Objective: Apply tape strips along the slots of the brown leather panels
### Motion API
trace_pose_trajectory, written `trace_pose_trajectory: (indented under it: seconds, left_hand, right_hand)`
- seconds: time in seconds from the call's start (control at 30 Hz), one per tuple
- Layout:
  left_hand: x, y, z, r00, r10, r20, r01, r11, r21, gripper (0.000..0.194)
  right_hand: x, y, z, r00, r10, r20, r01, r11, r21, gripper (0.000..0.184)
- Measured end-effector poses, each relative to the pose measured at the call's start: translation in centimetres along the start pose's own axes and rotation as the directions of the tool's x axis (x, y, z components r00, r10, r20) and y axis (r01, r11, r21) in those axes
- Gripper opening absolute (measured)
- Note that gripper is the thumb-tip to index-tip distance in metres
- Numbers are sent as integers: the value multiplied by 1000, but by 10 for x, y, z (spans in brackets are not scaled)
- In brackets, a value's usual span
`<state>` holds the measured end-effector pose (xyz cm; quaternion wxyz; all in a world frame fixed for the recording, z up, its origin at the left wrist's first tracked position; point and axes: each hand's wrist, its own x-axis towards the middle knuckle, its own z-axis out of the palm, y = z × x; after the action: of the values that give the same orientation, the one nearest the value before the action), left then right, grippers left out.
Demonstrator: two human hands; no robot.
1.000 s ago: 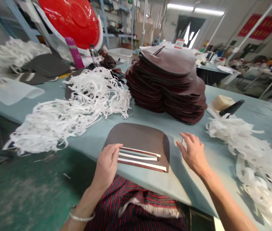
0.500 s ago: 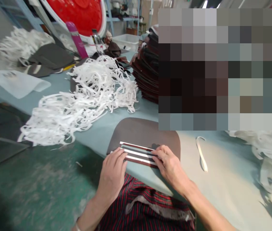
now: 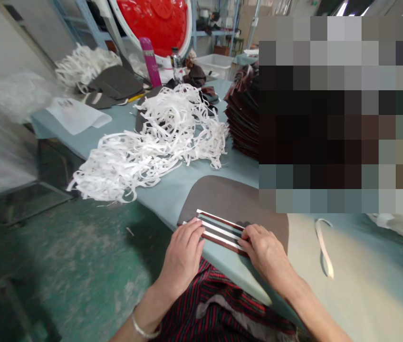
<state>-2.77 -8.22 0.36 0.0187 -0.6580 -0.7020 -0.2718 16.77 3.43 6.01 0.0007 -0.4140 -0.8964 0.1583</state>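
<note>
My left hand [image 3: 185, 249] has its fingers pressed together on the left end of a narrow dark-brown, leather-looking piece [image 3: 223, 241]. White strips run along its length, and an opening near its far side shows what lies beneath. On the right end, my right hand [image 3: 265, 249] holds it with bent fingers, the thumb at the near side. Under the far part of this piece lies a flat grey-brown panel [image 3: 237, 194] with rounded corners. To the right of my right hand, a single curved white strip [image 3: 324, 251] rests on the table.
A heap of loose white strips [image 3: 151, 147] spreads across the blue-green table [image 3: 162, 192] to the far left. Behind it stand a pink bottle [image 3: 150, 61] and a clear bottle [image 3: 176, 66]. A tall stack of dark-brown pieces [image 3: 242, 114] rises beside a blurred-out area.
The view has swung left, so everything sits further right in the picture. Both hands stay on the ends of the brown piece, and its place on the panel looks much the same.
</note>
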Motion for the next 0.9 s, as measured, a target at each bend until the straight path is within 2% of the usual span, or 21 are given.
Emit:
trace_pose_trajectory:
  seconds: [0.1, 0.3, 0.53, 0.57, 0.63, 0.73, 0.8, 0.9]
  left_hand:
    - [0, 4, -3, 1000, 11, 12, -11, 1000, 29, 32]
    - [2, 14, -19, 982, 97, 159, -117, 986, 122, 41]
    - [0, 13, -15, 980, 106, 170, -132, 980, 151, 42]
    - [-1, 13, -14, 980, 106, 169, -133, 979, 155, 42]
    - [-4, 13, -11, 980, 107, 167, -135, 977, 163, 44]
    - [-4, 13, -9, 982, 106, 158, -133, 976, 175, 52]
    - [-3, 14, -9, 982, 102, 158, -131, 974, 186, 57]
    - [-1, 16, -8, 981, 98, 168, -132, 970, 206, 56]
  right_hand:
    - [-3, 0, -1, 999, -14, -29, 14, 1000, -4, 13]
    - [-3, -1, -6, 995, -53, -79, 48, 997, -56, 15]
    - [-5, 8, -46, 997, -54, -62, 67, 966, 250, 21]
    - [-7, 11, -47, 998, -20, -56, 35, 961, 274, 22]
    - [-13, 17, -44, 993, 117, -17, -107, 946, 307, 21]
    - [-22, 25, -30, 940, 335, 67, -337, 874, 351, 23]
    - [-27, 27, -20, 921, 378, 91, -381, 832, 404, 25]
    - [-33, 29, -10, 923, 376, 79, -365, 797, 481, 22]
